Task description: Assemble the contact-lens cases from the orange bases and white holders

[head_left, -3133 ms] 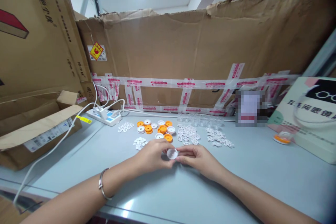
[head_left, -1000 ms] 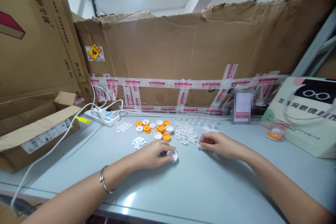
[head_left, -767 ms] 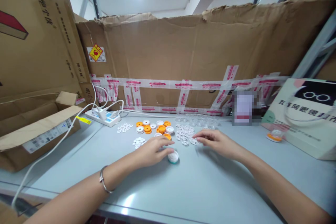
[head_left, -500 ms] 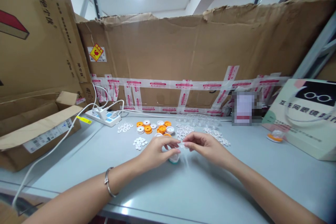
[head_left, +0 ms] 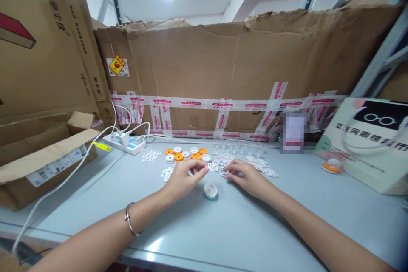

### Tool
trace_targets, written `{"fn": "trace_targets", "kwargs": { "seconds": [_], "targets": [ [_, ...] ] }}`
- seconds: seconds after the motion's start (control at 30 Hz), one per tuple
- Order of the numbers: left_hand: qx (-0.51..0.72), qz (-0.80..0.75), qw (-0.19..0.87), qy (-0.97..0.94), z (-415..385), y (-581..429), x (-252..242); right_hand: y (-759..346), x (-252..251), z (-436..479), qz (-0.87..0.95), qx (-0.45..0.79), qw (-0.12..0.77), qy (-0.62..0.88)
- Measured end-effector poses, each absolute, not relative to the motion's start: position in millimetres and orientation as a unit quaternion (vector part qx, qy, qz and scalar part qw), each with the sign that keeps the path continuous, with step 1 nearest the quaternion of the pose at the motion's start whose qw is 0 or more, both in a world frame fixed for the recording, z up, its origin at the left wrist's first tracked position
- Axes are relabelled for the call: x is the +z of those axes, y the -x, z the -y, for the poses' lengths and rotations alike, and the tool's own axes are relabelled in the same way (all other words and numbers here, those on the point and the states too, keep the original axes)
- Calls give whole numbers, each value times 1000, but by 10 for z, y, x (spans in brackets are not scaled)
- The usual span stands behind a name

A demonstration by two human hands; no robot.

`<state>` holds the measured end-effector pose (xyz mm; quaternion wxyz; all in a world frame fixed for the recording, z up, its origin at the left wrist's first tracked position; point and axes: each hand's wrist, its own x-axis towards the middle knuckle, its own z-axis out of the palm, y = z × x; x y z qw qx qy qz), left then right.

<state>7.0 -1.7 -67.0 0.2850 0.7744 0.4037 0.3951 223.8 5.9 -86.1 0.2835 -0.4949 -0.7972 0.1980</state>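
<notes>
My left hand (head_left: 186, 177) hovers above the table with thumb and index finger pinched together. Something small and white shows at its fingertips, too small to make out against the white pieces behind. My right hand (head_left: 247, 177) is lowered to the near edge of a pile of small white parts (head_left: 223, 159). Its fingers are bent and close together at the tips, and I cannot make out what is between them. Between and below both hands, a round clear-and-white cup with a green base (head_left: 210, 191) stands on the table, touched by neither.
Orange and white round wheels (head_left: 179, 157) lie behind my left hand, near white discs (head_left: 166, 174). Clear cups (head_left: 239, 148) line the back. A power strip (head_left: 127, 142) and an open carton (head_left: 47, 157) are left. An orange-based cup (head_left: 331, 165) and a paper bag (head_left: 369, 144) are right.
My hands have moved apart, the left slightly left and the right to the pile edge. The clear strip held between them no longer shows. The green-based cup is now uncovered.
</notes>
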Motion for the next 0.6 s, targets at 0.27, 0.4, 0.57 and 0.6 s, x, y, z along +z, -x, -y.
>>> {"fn": "trace_targets", "kwargs": {
  "seconds": [0.27, 0.4, 0.57, 0.6],
  "targets": [
    [409, -397, 297, -766, 7, -55, -678, -2175, -908, -56, 799, 186, 284, 496],
    [413, -403, 304, -758, 1, -58, -679, -2120, -797, 22, 716, 345, 368, 481],
    [407, -405, 309, -758, -24, -69, -715, -2052, -707, 80, 524, 565, 474, 426],
    [405, -406, 308, -759, -32, -73, -725, -2046, -709, 76, 484, 591, 487, 422]
  ]
}}
